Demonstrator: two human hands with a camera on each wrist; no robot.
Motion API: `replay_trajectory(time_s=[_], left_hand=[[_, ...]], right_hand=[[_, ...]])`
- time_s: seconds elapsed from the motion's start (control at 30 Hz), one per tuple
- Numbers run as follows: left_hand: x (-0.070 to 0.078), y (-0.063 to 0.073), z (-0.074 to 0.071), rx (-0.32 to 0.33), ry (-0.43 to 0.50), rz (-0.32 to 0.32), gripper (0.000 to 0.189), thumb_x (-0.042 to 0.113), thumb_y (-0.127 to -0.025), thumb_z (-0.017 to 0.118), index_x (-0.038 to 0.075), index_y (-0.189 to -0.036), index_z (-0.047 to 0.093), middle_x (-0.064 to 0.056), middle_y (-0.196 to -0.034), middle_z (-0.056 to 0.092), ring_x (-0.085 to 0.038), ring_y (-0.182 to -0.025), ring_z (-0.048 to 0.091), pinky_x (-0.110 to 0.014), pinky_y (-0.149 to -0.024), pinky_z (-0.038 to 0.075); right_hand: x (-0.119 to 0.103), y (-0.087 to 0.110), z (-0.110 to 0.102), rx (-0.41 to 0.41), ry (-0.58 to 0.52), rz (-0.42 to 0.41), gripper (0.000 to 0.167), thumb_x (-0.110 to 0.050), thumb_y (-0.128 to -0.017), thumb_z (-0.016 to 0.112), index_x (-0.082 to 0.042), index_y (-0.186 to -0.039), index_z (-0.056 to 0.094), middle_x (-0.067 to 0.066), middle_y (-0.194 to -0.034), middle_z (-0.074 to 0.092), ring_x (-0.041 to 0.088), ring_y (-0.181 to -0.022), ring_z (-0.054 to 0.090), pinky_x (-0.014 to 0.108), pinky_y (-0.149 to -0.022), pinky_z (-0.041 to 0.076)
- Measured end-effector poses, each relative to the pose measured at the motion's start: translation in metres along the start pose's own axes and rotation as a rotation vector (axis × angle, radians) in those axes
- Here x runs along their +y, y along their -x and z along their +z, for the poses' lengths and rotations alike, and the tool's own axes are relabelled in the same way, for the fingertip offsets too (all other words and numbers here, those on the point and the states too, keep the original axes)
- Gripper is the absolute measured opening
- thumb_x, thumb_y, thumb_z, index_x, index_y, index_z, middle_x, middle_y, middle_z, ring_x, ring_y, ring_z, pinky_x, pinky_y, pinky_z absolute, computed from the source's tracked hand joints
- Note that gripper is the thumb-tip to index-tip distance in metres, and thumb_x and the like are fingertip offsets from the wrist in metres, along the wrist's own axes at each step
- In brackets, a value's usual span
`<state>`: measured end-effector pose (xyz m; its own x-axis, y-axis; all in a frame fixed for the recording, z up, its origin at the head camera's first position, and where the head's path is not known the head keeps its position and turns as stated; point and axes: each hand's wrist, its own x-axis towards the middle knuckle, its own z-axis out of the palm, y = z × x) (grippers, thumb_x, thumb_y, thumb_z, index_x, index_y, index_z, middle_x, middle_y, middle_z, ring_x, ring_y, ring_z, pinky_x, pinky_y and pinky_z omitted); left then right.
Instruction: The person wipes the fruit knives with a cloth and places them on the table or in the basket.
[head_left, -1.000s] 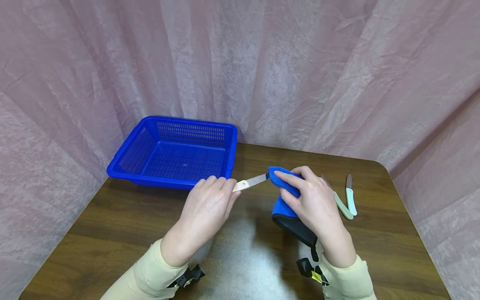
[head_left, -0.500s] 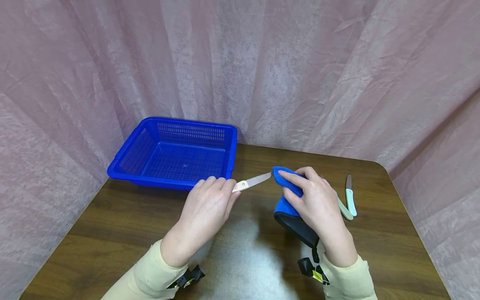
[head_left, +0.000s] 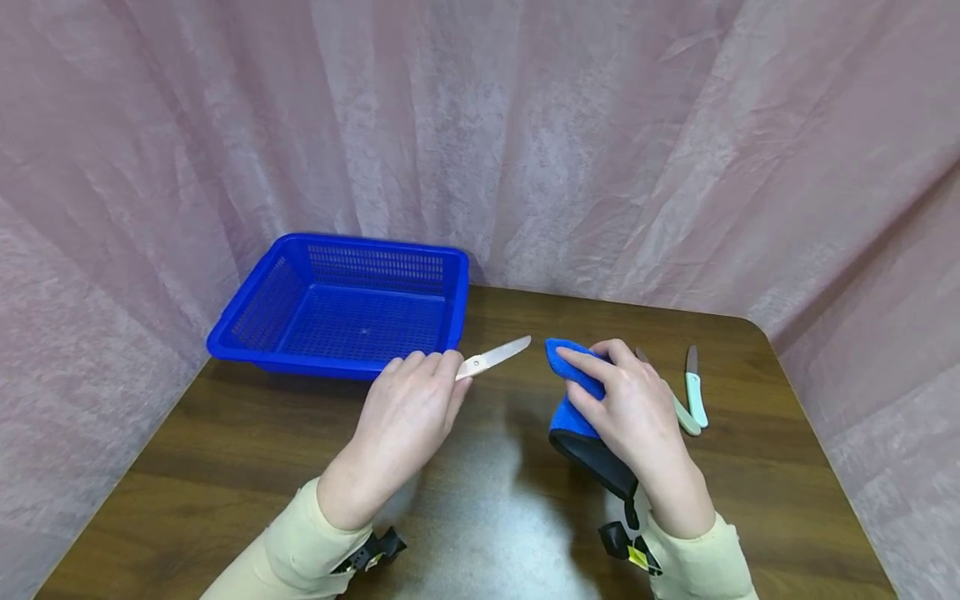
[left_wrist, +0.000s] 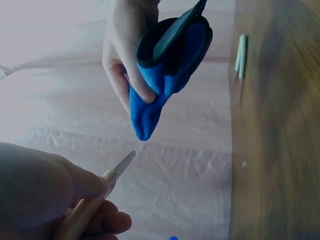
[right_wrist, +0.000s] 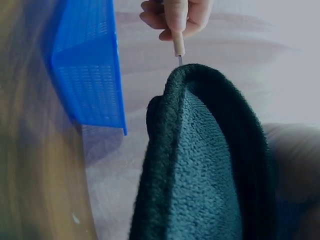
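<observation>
My left hand (head_left: 411, 404) grips a small knife by its pale cream handle, with the blade (head_left: 507, 350) pointing right and slightly up. In the left wrist view the thumb presses along the knife handle (left_wrist: 82, 215). My right hand (head_left: 630, 404) pinches a folded blue cloth (head_left: 573, 367) with black edging, its lower part hanging below the fingers. A short gap separates the knife tip from the cloth's blue corner. From the right wrist the cloth's black-edged fold (right_wrist: 200, 150) fills much of the view and hides most of the blade.
A blue plastic basket (head_left: 337, 367) with slotted walls stands at the back left of the wooden table (head_left: 247, 467). Right of my right hand lie a mint-handled knife (head_left: 697, 400) and a light green-handled knife (head_left: 686, 419), partly hidden by the hand. A pink curtain (head_left: 510, 150) hangs behind.
The blade tip was inside the cloth's fold a second ago; the cloth slid off it rightward. Now the whole blade shows, and the left hand with the knife has shifted slightly left.
</observation>
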<state>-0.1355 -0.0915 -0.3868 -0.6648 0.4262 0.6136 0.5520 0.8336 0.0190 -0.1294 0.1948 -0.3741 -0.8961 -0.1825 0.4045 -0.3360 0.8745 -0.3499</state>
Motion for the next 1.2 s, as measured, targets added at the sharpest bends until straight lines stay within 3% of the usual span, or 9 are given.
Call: replay_trajectory(time_s=[0.43,0.63,0.8,1.2], left_hand=[[-0.012,-0.001,0.001,0.04,0.07,-0.039,0.02,0.011,-0.097,0.083,-0.002,-0.101,0.07,-0.014,-0.091,0.057,-0.032,-0.072,0.059,-0.042,-0.058,0.054],[-0.02,-0.001,-0.001,0.064,0.022,-0.052,0.02,0.016,-0.096,0.085,0.001,-0.096,0.071,-0.014,-0.093,0.056,-0.036,-0.075,0.056,-0.046,-0.061,0.048],[-0.027,-0.001,-0.006,0.047,-0.009,-0.068,0.021,0.018,-0.096,0.087,0.002,-0.097,0.073,-0.012,-0.091,0.057,-0.036,-0.077,0.055,-0.046,-0.064,0.042],[-0.05,-0.001,-0.015,-0.01,0.002,-0.089,0.023,0.017,-0.098,0.085,-0.001,-0.095,0.071,-0.013,-0.084,0.055,-0.036,-0.073,0.055,-0.048,-0.052,0.05]], right_hand=[[0.001,0.005,0.004,0.004,0.014,-0.052,0.041,-0.015,-0.096,0.079,-0.025,-0.135,0.081,0.011,-0.121,0.072,0.031,-0.098,0.072,0.055,-0.085,0.052],[-0.002,0.005,0.005,-0.009,0.025,-0.063,0.041,-0.018,-0.096,0.082,-0.027,-0.136,0.081,0.01,-0.122,0.072,0.034,-0.094,0.071,0.053,-0.076,0.056],[-0.005,0.005,0.006,-0.035,0.03,-0.055,0.042,-0.02,-0.097,0.082,-0.028,-0.138,0.08,0.01,-0.125,0.071,0.036,-0.094,0.069,0.052,-0.074,0.056],[-0.012,0.005,0.012,-0.047,0.024,-0.098,0.042,-0.021,-0.095,0.085,-0.029,-0.137,0.081,0.009,-0.124,0.071,0.034,-0.095,0.069,0.05,-0.075,0.056]])
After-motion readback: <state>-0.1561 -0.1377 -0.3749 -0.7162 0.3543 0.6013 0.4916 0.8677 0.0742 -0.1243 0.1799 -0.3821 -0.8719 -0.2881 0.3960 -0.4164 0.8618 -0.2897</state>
